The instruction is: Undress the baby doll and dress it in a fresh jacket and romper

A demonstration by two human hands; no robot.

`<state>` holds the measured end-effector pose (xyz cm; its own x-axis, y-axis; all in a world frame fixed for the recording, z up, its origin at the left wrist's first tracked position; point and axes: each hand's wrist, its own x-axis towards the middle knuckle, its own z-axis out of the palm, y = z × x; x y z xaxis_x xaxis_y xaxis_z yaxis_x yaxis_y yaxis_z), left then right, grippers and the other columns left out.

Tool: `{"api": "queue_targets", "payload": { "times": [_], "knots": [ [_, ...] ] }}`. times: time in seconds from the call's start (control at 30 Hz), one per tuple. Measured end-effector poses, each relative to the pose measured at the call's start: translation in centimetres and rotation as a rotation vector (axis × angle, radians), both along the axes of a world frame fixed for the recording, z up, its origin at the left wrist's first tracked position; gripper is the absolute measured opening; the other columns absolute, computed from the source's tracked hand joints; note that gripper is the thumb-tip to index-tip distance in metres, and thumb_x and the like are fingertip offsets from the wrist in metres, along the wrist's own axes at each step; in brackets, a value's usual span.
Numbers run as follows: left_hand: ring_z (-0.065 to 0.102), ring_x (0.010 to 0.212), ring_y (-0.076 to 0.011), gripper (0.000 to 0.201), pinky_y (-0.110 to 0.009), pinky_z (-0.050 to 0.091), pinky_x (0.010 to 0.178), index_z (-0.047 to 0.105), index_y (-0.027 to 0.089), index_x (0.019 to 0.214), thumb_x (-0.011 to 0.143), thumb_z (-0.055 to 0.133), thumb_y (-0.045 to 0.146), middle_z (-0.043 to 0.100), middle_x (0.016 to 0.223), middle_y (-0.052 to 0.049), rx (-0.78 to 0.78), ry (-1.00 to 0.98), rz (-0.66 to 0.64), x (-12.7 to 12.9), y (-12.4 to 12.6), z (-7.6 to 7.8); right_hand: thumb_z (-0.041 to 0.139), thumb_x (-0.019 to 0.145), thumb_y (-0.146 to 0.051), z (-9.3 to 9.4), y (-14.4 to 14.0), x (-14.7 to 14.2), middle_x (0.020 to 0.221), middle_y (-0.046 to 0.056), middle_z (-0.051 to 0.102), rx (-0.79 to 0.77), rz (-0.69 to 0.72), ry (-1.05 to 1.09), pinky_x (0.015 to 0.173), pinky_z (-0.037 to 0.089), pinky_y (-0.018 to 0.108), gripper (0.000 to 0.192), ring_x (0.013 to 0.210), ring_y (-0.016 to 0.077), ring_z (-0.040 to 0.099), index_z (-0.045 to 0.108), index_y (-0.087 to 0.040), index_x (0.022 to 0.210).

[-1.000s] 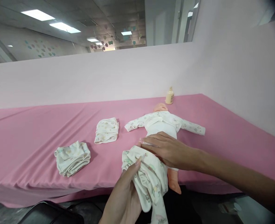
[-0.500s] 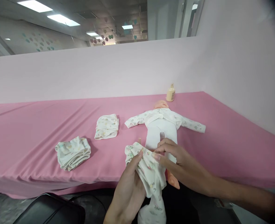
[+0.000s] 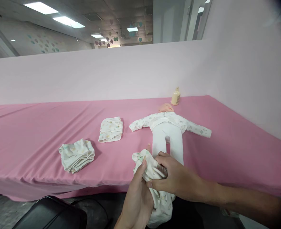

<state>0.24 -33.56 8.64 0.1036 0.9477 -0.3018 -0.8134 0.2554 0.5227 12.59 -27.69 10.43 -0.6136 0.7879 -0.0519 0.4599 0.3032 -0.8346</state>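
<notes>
A small white baby garment (image 3: 162, 208) with a green and yellow print hangs bunched up in front of me. My left hand (image 3: 138, 197) holds its near left side, thumb on top. Fingers of my right hand (image 3: 175, 176) are closed on the gathered cloth beside my left thumb. Which part of the garment this is, I cannot tell. Just beyond lies a baby doll (image 3: 167, 132) on its back, in a printed long-sleeved top and plain white leggings. My hands and the cloth hide the doll's lower legs.
A pink cloth covers the table (image 3: 116, 165). On my left lie a folded printed garment (image 3: 111, 129) and a thicker folded stack (image 3: 77, 156). Behind the doll's head stands a pump bottle (image 3: 176, 96). A black chair (image 3: 53, 213) is at lower left, below the table edge.
My right hand has moved down and inward, from pinching the garment's upper edge to clutching more of its cloth. The hanging end has been drawn up into a bunch.
</notes>
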Motion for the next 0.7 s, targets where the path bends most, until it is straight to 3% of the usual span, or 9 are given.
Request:
{"api": "queue_targets", "payload": {
  "times": [0.1, 0.27, 0.4, 0.53, 0.6, 0.7],
  "knots": [
    [0.063, 0.117, -0.0258, 0.062, -0.040, 0.042, 0.110, 0.044, 0.027, 0.149, 0.092, 0.061, 0.042, 0.066, 0.128, -0.009, 0.000, -0.011, 0.022, 0.1, 0.1, -0.4, 0.064, 0.072, -0.020, -0.4, -0.5, 0.0, 0.091, 0.002, 0.054, -0.058, -0.030, 0.022, 0.069, 0.043, 0.029, 0.012, 0.082, 0.0163, 0.052, 0.053, -0.019, 0.076],
    [0.061, 0.120, -0.0251, 0.069, -0.037, 0.039, 0.113, 0.040, 0.027, 0.152, 0.090, 0.065, 0.041, 0.065, 0.130, -0.008, 0.004, -0.002, 0.021, 0.2, -0.1, -0.8, 0.058, 0.069, -0.011, -0.7, -1.8, 0.3, 0.100, 0.002, 0.059, -0.123, -0.015, 0.140, 0.085, 0.047, 0.032, 0.012, 0.100, 0.0196, 0.056, 0.056, -0.020, 0.076],
    [0.061, 0.121, -0.0240, 0.068, -0.035, 0.039, 0.112, 0.039, 0.028, 0.152, 0.090, 0.065, 0.037, 0.067, 0.127, -0.008, 0.018, 0.021, 0.047, 0.1, -0.5, -0.9, 0.056, 0.073, -0.013, -0.6, -2.3, 0.7, 0.096, 0.001, 0.059, -0.266, -0.060, 0.211, 0.074, 0.049, 0.028, 0.016, 0.088, 0.0165, 0.057, 0.057, -0.020, 0.087],
    [0.064, 0.113, -0.0247, 0.059, -0.036, 0.042, 0.108, 0.049, 0.022, 0.146, 0.091, 0.065, 0.037, 0.069, 0.118, -0.009, -0.028, 0.032, 0.025, -0.1, -0.6, -0.8, 0.063, 0.073, -0.019, -0.7, -2.5, 1.1, 0.095, 0.001, 0.059, -0.399, -0.062, 0.227, 0.066, 0.049, 0.026, 0.033, 0.083, 0.0162, 0.056, 0.054, -0.021, 0.104],
    [0.065, 0.112, -0.0246, 0.059, -0.036, 0.044, 0.106, 0.051, 0.022, 0.144, 0.089, 0.067, 0.037, 0.070, 0.115, -0.008, -0.043, 0.045, 0.021, -0.1, -0.5, -0.7, 0.067, 0.072, -0.021, -0.8, -2.7, 1.0, 0.098, 0.002, 0.059, -0.383, -0.075, 0.205, 0.067, 0.050, 0.028, 0.043, 0.086, 0.0179, 0.057, 0.052, -0.022, 0.112],
    [0.064, 0.113, -0.0238, 0.063, -0.036, 0.044, 0.106, 0.047, 0.026, 0.147, 0.088, 0.069, 0.034, 0.069, 0.116, -0.007, -0.017, 0.054, 0.044, 0.0, -0.4, -0.6, 0.063, 0.075, -0.018, -1.2, -3.2, 0.5, 0.105, 0.004, 0.059, -0.209, -0.145, 0.143, 0.077, 0.051, 0.034, 0.046, 0.096, 0.0209, 0.057, 0.050, -0.025, 0.118]
  ]
}}
